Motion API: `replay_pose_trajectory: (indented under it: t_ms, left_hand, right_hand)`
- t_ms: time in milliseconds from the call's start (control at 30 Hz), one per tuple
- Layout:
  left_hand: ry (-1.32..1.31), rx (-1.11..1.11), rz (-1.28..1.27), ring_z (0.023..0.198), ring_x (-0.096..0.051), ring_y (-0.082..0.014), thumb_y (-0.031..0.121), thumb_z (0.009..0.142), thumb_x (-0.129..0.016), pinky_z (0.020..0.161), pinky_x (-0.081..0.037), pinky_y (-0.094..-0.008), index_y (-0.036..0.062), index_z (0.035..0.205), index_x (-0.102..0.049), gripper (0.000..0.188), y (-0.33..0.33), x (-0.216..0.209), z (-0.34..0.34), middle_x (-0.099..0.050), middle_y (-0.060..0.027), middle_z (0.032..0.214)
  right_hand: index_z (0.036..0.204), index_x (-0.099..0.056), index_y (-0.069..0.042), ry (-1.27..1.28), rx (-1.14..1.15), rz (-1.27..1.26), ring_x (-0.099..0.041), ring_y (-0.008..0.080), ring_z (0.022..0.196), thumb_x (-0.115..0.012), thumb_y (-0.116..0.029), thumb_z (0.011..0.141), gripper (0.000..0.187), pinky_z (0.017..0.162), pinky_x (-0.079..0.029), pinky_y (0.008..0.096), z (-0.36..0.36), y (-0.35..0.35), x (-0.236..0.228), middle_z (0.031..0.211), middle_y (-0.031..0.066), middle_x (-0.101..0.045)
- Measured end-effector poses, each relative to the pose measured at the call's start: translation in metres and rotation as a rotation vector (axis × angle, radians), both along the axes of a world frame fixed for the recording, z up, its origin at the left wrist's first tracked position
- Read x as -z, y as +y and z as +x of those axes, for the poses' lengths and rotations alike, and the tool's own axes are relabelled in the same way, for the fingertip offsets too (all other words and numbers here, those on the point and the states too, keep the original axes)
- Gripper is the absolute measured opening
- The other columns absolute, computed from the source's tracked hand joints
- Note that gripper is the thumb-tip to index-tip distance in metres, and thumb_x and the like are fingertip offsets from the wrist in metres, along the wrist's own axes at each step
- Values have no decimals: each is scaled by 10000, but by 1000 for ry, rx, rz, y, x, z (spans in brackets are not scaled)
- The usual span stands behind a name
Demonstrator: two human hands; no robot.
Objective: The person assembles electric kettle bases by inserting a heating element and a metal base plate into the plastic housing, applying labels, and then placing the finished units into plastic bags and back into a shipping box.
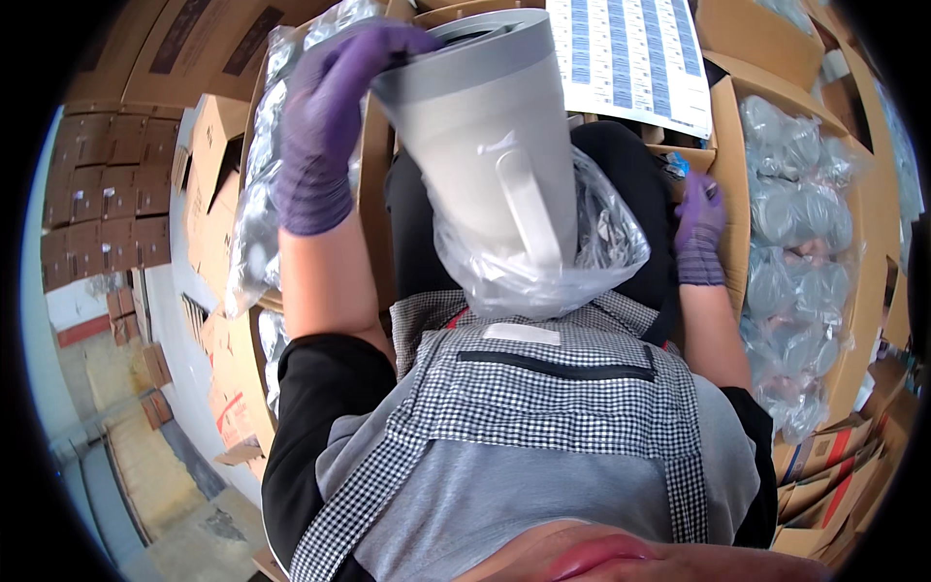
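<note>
In front of me, over my lap, is a large pale grey tumbler [465,136] with a side handle and a darker grey band at its top. My left hand [330,126], in a purple glove, grips it by the top edge, fingers hooked over the rim. A clear plastic bag [611,257] is bunched around the tumbler's lower end. My right hand [700,218], also gloved, is away from the tumbler, beside a cardboard box wall at the right. Its fingers are curled, and what they hold, if anything, is hidden. Just past them shows a small blue scrap [674,165].
A sheet of blue-and-white labels [630,63] lies beyond the tumbler. At right stands an open carton [735,194] beside bagged clear lids or cups [795,213]. More bagged items [257,233] fill a box at left. Stacked brown cartons [107,184] stand farther left.
</note>
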State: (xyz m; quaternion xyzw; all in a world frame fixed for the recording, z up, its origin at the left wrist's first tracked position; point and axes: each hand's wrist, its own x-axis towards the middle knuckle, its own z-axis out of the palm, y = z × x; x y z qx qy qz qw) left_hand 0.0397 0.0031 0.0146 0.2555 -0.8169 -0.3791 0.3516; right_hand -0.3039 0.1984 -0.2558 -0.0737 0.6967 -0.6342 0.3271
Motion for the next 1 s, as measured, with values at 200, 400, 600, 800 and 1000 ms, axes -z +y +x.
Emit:
replay_pose_trajectory:
  t_ms: [200, 400, 600, 800, 1000]
  left_hand:
    - [194, -60, 105, 991, -644, -233, 268, 988, -472, 904, -483, -327, -94, 1054, -688, 427, 35, 16, -20, -691, -163, 1057]
    - [393, -17, -26, 884, -626, -242, 171, 895, -613, 820, -484, -337, -34, 915, -743, 243, 25, 32, -16, -698, -126, 930]
    - [80, 21, -368, 865, -640, -247, 281, 997, -493, 825, -506, -342, -39, 908, -657, 370, -35, 71, -17, -668, -144, 883]
    - [643, 287, 1208, 853, -658, -153, 301, 1019, -574, 777, -548, -284, -33, 1114, -643, 354, -107, 89, -61, -671, -82, 1029]
    - [25, 100, 1353, 931, -675, -196, 221, 964, -655, 839, -555, -316, -18, 1185, -633, 326, -127, 169, -134, -684, -105, 1096]
  right_hand:
    - [1310, -620, -59, 780, -780, -709, -513, 38, 703, -697, -124, 966, 359, 618, -413, 164, 81, -58, -237, 951, 15, -564]
    - [1183, -686, -59, 670, -861, -689, -533, 92, 859, -730, -162, 928, 278, 792, -459, 228, 89, -63, -233, 938, 9, -554]
    - [1177, -682, -34, 391, -552, 165, -585, 113, 815, -717, -228, 934, 313, 823, -493, 271, -14, -91, -88, 1005, 40, -660]
    - [1179, -696, -109, 894, -718, 217, -623, 209, 886, -726, -269, 904, 320, 879, -522, 343, -35, -146, -40, 937, 69, -624]
    - [1193, -697, -107, 713, -883, 87, -625, 201, 881, -732, -277, 909, 333, 873, -524, 333, -22, -196, -26, 958, 67, -645]
